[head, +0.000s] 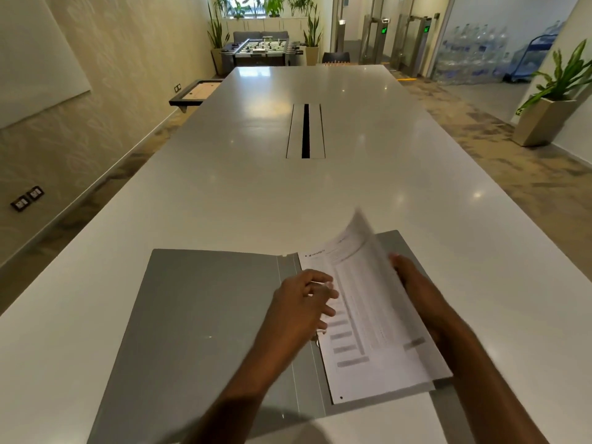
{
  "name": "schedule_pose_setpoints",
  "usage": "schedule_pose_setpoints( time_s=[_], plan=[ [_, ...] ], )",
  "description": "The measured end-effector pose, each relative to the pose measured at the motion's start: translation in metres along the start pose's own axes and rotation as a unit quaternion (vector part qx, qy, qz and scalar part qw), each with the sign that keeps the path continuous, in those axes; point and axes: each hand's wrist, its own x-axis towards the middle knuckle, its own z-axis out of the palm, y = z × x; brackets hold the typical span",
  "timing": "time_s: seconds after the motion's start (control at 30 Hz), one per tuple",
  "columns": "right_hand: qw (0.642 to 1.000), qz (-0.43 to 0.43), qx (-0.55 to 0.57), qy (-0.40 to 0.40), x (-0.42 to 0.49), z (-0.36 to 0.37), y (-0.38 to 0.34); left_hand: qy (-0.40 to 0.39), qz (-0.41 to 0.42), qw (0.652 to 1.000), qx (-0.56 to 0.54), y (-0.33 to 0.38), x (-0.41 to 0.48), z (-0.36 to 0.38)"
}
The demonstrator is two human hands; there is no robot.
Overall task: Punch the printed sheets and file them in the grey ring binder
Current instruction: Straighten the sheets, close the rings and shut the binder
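One long white table (288,193), open grey binder (198,315), printed sheets (378,315), plant (559,75)

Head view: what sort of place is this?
Probably an office common area: a long white conference table with a cable slot, access turnstiles showing green lights, and a foosball table at the far end.

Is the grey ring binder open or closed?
Open. The grey ring binder lies spread flat on the white table, printed sheets over its right half.
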Motion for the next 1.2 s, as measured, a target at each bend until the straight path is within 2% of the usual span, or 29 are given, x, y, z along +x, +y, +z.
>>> schedule_pose_setpoints(
  time_s=[0.1,0.2,0.33,0.47,0.57,0.63,0.73,0.83,0.93,1.1,1.2],
  plan=[
    [0.999,0.049,0.004,0.019,0.011,-0.029,0.004,0.028,-0.014,0.999,0.011,-0.01,-0.003,-0.017],
    [0.999,0.01,-0.029,0.011,0.019,-0.05,0.013,0.066,-0.004,0.998,0.016,-0.012,-0.009,-0.042],
    [0.99,-0.039,-0.121,0.064,0.033,-0.067,0.033,0.15,0.035,0.985,0.072,-0.005,-0.012,-0.09],
    [0.987,-0.054,-0.116,0.094,0.044,-0.064,0.048,0.25,0.052,0.94,0.225,0.0,-0.023,-0.144],
    [0.984,-0.066,-0.124,0.112,0.049,-0.058,0.057,0.306,0.004,0.893,0.329,-0.009,-0.033,-0.18],
    [0.982,-0.069,-0.128,0.118,0.049,-0.054,0.061,0.317,-0.041,0.881,0.35,-0.02,-0.038,-0.197],
    [0.98,-0.078,-0.127,0.133,0.045,-0.047,0.068,0.311,-0.107,0.898,0.294,-0.041,-0.042,-0.216],
    [0.979,-0.082,-0.104,0.158,0.039,-0.041,0.077,0.294,-0.135,0.908,0.267,-0.059,-0.047,-0.229],
    [0.977,-0.088,-0.094,0.169,0.035,-0.039,0.081,0.269,-0.115,0.921,0.257,-0.055,-0.052,-0.228],
    [0.977,-0.088,-0.083,0.174,0.03,-0.032,0.082,0.277,-0.061,0.929,0.235,-0.034,-0.046,-0.225],
    [0.977,-0.09,-0.063,0.183,0.025,-0.024,0.084,0.238,-0.052,0.952,0.186,-0.052,-0.021,-0.266]
  ],
)
